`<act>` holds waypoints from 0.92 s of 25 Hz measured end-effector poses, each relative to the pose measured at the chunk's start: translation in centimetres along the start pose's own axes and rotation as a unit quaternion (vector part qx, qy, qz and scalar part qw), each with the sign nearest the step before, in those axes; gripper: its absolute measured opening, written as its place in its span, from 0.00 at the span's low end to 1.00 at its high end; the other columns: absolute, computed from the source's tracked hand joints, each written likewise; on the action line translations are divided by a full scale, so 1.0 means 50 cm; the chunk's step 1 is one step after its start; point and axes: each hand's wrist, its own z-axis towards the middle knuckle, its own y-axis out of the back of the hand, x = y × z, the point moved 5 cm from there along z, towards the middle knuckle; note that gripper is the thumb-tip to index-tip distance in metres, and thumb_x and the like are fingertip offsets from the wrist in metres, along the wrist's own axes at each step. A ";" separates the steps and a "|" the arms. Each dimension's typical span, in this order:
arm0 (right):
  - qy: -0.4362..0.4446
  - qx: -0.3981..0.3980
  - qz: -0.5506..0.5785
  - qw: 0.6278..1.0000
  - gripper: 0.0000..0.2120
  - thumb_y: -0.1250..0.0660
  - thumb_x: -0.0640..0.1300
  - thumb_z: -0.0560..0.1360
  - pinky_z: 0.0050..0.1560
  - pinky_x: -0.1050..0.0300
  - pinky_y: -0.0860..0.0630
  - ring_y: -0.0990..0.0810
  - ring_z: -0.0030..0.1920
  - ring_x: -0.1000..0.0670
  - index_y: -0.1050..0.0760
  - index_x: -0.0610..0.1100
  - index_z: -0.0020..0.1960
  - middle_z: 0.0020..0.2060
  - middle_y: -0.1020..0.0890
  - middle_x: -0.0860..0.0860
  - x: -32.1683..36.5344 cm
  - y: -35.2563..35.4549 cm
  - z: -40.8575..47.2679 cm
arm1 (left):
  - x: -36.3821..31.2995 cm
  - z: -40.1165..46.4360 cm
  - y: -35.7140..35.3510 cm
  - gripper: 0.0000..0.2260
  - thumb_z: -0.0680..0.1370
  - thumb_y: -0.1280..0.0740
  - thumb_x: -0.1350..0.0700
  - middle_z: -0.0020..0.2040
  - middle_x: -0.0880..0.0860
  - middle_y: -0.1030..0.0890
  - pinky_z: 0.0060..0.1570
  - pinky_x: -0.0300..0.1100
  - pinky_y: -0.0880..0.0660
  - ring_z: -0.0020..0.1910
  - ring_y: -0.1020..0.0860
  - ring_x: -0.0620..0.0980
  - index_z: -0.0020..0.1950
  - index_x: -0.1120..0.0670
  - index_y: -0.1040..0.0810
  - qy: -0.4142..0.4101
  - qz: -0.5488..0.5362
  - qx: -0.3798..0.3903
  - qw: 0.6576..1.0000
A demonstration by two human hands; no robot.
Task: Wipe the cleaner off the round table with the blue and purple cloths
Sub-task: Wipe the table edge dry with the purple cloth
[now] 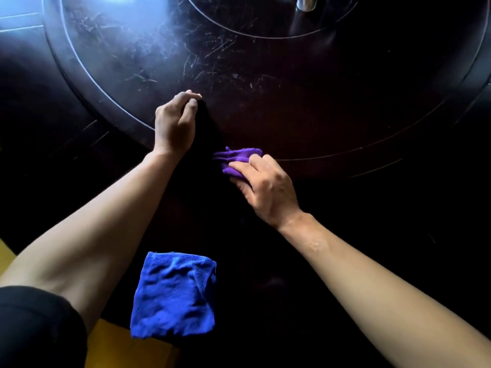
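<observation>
Purple cloth [240, 159] bunched under right hand [268, 188]; no writing legible.

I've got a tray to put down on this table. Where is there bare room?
Bare room: the dark tabletop right of the right hand, and the scratched stretch beyond the left hand. Crowded: the near middle, with both hands, the purple cloth and the blue cloth. A shiny object stands at the far edge.
</observation>
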 end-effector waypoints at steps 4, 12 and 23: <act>0.036 0.030 -0.045 0.998 0.16 0.34 0.50 0.79 0.46 0.49 0.22 0.25 0.42 0.44 0.20 0.44 0.62 0.45 0.20 0.46 -0.004 -0.025 -0.104 | -0.040 -0.080 0.026 0.13 0.76 0.38 0.64 0.53 0.57 0.15 0.59 0.42 0.26 0.54 0.18 0.57 0.55 0.59 0.17 -0.125 0.101 -0.046 0.986; 0.050 0.163 0.027 0.985 0.18 0.40 0.55 0.76 0.43 0.50 0.20 0.20 0.40 0.43 0.18 0.48 0.57 0.43 0.20 0.47 0.018 -0.037 -0.211 | 0.030 -0.390 -0.016 0.23 0.78 0.37 0.58 0.77 0.65 0.35 0.75 0.59 0.37 0.77 0.36 0.64 0.73 0.62 0.29 -0.086 0.239 0.067 0.965; -0.193 0.053 0.023 0.980 0.13 0.31 0.51 0.76 0.45 0.53 0.23 0.18 0.43 0.43 0.18 0.50 0.58 0.43 0.20 0.46 -0.106 0.106 -0.311 | 0.018 -0.460 -0.066 0.27 0.81 0.40 0.51 0.81 0.62 0.42 0.78 0.62 0.48 0.81 0.46 0.61 0.79 0.59 0.38 0.016 0.302 0.199 0.932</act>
